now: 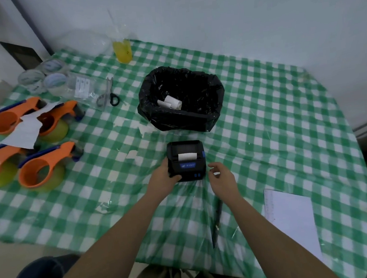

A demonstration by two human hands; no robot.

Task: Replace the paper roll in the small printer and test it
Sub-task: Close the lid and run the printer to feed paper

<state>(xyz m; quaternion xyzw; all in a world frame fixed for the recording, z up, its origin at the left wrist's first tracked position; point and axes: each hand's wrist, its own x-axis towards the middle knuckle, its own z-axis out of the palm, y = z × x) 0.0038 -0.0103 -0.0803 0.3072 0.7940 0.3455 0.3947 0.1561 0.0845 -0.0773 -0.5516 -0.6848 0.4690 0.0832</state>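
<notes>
Printer (pixel 185 160) — one, beside four tape dispensers (pixel 41 171).

No text can be read: the printer (pixel 186 160) bears a blue label too small to make out, and the packet (pixel 81 85) print is blurred.

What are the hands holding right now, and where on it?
The left hand grips the small black printer at its left front corner, steadying it on the table. The right hand hovers beside the printer's right side, holding nothing.
</notes>
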